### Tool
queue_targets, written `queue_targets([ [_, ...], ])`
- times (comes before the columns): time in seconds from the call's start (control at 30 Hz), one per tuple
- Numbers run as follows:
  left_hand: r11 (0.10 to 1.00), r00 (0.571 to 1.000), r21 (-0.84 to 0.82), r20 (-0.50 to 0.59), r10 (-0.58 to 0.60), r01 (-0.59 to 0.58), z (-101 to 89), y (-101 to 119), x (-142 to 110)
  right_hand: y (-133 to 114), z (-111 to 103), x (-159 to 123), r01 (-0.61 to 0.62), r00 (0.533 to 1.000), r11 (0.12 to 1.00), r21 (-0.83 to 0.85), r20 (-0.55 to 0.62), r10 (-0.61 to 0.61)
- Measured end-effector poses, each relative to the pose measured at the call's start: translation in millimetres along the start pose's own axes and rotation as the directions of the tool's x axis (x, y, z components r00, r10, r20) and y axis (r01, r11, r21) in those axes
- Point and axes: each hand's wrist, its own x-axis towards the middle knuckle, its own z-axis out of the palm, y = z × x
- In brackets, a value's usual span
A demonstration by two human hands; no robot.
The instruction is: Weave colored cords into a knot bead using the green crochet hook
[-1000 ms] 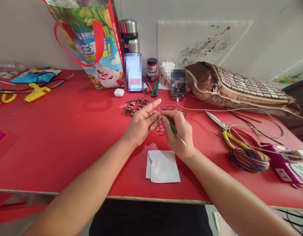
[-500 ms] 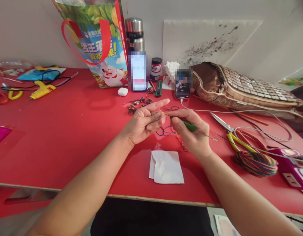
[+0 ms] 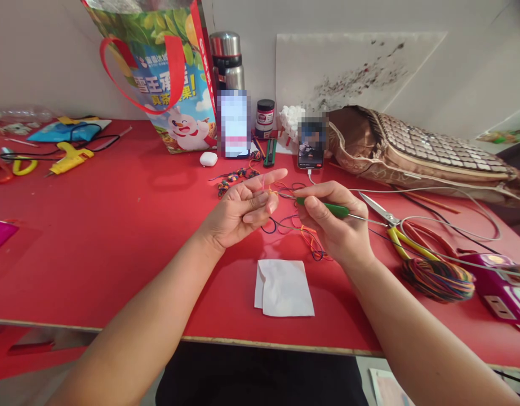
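My right hand (image 3: 333, 228) pinches a green-handled crochet hook (image 3: 327, 208) that lies almost level, its metal tip pointing left toward my left hand (image 3: 243, 208). My left hand has its index finger stretched out and the other fingers curled on a thin multicoloured thread (image 3: 304, 231). The thread trails in loose loops on the red table (image 3: 116, 225) under both hands. A small string of crocheted coloured pieces (image 3: 234, 179) lies just beyond my left hand.
A folded white tissue (image 3: 284, 286) lies near the front edge. Yellow-handled scissors (image 3: 390, 223), a ball of multicoloured yarn (image 3: 439, 277) and a pink power strip (image 3: 498, 282) are at the right. Two phones (image 3: 312, 144), a flask (image 3: 226, 56), a printed bag (image 3: 167, 73) and a brown bag (image 3: 412, 152) line the back. A yellow glue gun (image 3: 69, 158) sits far left.
My right hand has drawn away to the right and turned the hook from steeply tilted to nearly level. More loose thread now lies between the hands.
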Motion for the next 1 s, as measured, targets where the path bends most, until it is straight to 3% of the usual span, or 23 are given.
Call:
queue_targets([
  [0.23, 0.999, 1.0, -0.03, -0.011, -0.021, 0.02, 0.0, 1.7, -0.6, -1.2, 0.4, 2.5, -0.05, 0.999, 0.995, 0.085, -0.015, 0.052],
  [0.73, 0.982, 0.973, -0.104, 0.187, -0.135, 0.157, -0.1, 3.8, -3.4, -15.2, -11.2, 10.9, -0.196, 0.979, 0.945, 0.263, 0.108, 0.173],
  [1.0, 0.99, 0.977, -0.082, 0.187, -0.098, 0.115, 1.8, -0.7, -1.3, -8.6, -7.2, 9.8, -0.208, 0.977, 0.918, 0.338, 0.121, 0.177],
])
